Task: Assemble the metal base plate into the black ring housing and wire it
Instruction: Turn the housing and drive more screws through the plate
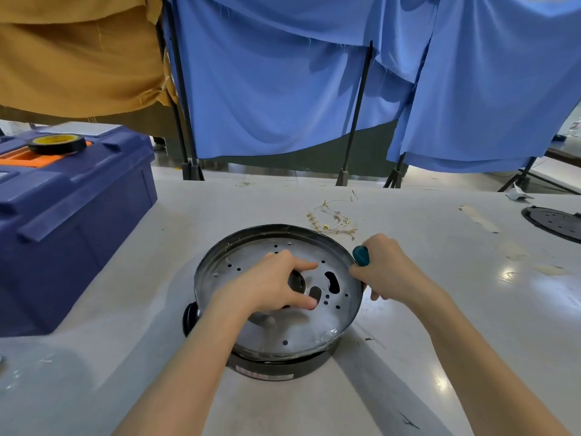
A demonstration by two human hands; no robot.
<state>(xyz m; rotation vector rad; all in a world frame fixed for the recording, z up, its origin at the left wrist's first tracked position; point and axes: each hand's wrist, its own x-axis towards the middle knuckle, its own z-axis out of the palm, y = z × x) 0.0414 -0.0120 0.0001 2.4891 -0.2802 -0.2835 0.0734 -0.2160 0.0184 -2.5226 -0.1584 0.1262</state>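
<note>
The round metal base plate (292,328), full of small holes and oblong cut-outs, lies tilted in the black ring housing (276,369) at the table's middle. My left hand (270,284) rests on the plate's centre, its fingers curled at a dark round opening. At the plate's right rim my right hand (386,272) grips a teal-handled tool (361,255), probably a screwdriver, with its shaft hidden behind the hand. A bundle of thin wires with brass terminals (333,220) lies just behind the housing.
A large blue toolbox (69,212) stands at the left with a roll of black tape (58,143) on top. Another black perforated disc (556,221) lies at the far right edge. Blue and tan cloth screens hang behind the table.
</note>
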